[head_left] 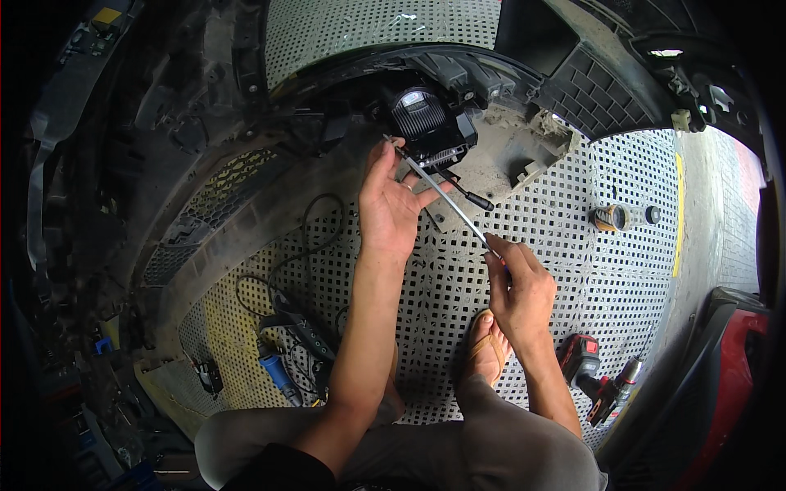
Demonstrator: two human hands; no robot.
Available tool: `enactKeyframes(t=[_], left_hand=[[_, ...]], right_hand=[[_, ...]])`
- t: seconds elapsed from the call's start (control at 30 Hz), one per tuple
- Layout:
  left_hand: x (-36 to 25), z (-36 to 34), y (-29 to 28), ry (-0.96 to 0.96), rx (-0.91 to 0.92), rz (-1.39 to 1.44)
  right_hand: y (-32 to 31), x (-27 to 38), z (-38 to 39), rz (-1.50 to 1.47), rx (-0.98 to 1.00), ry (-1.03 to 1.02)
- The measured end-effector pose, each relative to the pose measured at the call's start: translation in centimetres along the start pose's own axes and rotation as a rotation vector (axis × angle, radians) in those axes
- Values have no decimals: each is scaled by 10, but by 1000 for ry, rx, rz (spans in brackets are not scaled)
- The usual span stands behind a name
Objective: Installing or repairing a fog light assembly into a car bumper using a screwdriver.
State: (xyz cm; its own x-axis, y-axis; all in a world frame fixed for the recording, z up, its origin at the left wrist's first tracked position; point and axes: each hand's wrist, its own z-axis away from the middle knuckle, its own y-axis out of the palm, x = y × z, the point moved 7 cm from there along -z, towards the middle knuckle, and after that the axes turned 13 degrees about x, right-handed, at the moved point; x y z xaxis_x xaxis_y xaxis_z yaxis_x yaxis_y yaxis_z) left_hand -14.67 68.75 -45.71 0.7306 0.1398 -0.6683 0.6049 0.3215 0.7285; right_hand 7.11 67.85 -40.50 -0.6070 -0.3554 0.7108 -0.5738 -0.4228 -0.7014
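A long-shafted screwdriver point(460, 211) slants from the lower right up toward the left. My right hand point(522, 286) is closed round its handle, most of which is hidden in the fingers. My left hand point(391, 209) is turned palm up, its thumb and index finger pinched at the tip end of the shaft; the other fingers are spread. Whether a screw sits at the tip is too small to tell. Just beyond the left fingertips is a black finned lamp unit point(422, 119), set in a large dark car bumper point(237, 164). A short cable with a black connector point(479, 200) hangs from the unit.
A red and black cordless drill point(602, 380) lies by my right foot. Farther right are a small can point(610, 218) and a black cap point(652, 214). A black cable point(307, 237) and a blue plug point(278, 376) lie left on the perforated floor mat point(622, 278). A red-black object point(729, 368) stands right.
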Motion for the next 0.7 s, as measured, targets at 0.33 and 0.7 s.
enactKeyframes(t=[0.33,0.7], left_hand=[[-5,1,8,44,21,11],[2,-17,2,-35,-149,-177]], right_hand=[[14,-9,-1,-81,-43,-39],[-7,-26,25,-247,-148,-82]])
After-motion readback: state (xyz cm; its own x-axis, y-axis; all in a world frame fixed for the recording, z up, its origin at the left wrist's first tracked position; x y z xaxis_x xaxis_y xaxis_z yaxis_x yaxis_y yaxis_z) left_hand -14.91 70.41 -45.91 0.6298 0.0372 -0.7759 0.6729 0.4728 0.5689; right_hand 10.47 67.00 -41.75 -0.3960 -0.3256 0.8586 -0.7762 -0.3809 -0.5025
